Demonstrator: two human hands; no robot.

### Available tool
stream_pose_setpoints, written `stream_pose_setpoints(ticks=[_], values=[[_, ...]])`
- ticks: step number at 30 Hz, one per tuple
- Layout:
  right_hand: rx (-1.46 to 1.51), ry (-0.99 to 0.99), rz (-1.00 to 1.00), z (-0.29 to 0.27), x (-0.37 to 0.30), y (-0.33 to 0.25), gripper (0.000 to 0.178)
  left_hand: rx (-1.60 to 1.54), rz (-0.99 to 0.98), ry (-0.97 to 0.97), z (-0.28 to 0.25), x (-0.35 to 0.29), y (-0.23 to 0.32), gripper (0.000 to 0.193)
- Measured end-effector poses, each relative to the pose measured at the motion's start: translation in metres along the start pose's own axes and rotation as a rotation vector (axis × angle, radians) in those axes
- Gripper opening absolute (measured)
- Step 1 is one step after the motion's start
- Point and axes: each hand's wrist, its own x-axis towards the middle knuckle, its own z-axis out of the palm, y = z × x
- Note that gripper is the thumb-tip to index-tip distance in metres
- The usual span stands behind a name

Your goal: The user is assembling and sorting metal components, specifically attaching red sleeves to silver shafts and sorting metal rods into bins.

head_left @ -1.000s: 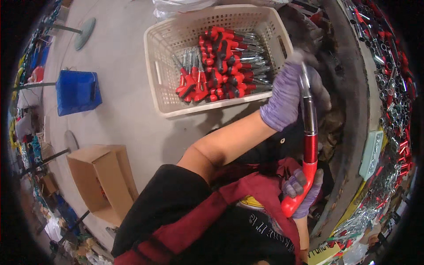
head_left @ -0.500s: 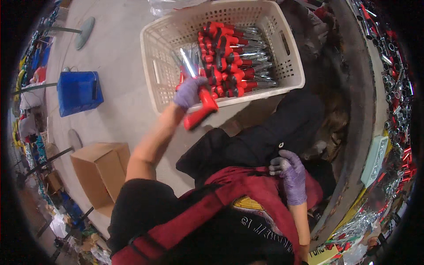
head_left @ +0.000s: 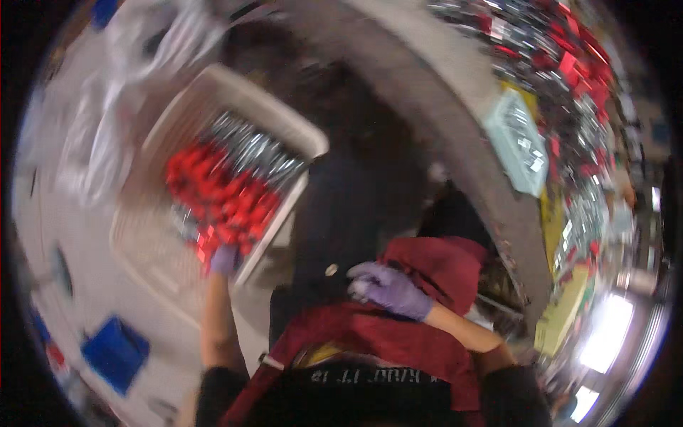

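Observation:
My left hand (head_left: 225, 260), in a purple glove, reaches into the near end of a cream plastic crate (head_left: 160, 285). It is at the edge of a pile of red-handled tools (head_left: 228, 196) with shiny metal shafts. Motion blur smears its fingers, so whether a tool is still in its grasp is unclear. My right hand (head_left: 390, 290), also gloved in purple, lies over my lap beside the dark red cloth (head_left: 434, 263). Its fingers are loosely bent and somewhat apart, with nothing visible in them.
White plastic bags (head_left: 99, 135) lie beyond the crate at the left. A blue bin (head_left: 116, 354) stands on the floor. At the right, past a dark curved edge (head_left: 455, 135), are a pale green tray (head_left: 517, 142), heaps of metal and red parts (head_left: 562, 64) and a yellowish box (head_left: 562, 313).
My view has swung right, so the crate sits further left. My left hand, which held a red-handled tool above the crate, has lowered among the handles. My right hand stays over my lap.

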Motion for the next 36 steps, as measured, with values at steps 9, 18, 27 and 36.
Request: stream_pose_setpoints(ticks=[9,18,27,36], values=[[-0.454,0.262,-0.19,-0.092,-0.027,-0.057,0.027,-1.376,-0.773,0.901,-0.207,0.042,0.048,0.043],[-0.522,0.839,-0.305,-0.145,-0.115,-0.075,0.028,-1.217,0.101,0.984,-0.394,0.112,0.344,0.034],[-0.548,1.25,-0.097,-0.161,-0.179,0.015,0.021,-0.898,0.651,0.557,-0.466,0.14,0.505,0.029],[-0.833,1.359,-0.456,-0.163,-0.171,0.039,0.014,0.42,0.64,1.053,-0.564,0.32,0.54,0.034]])
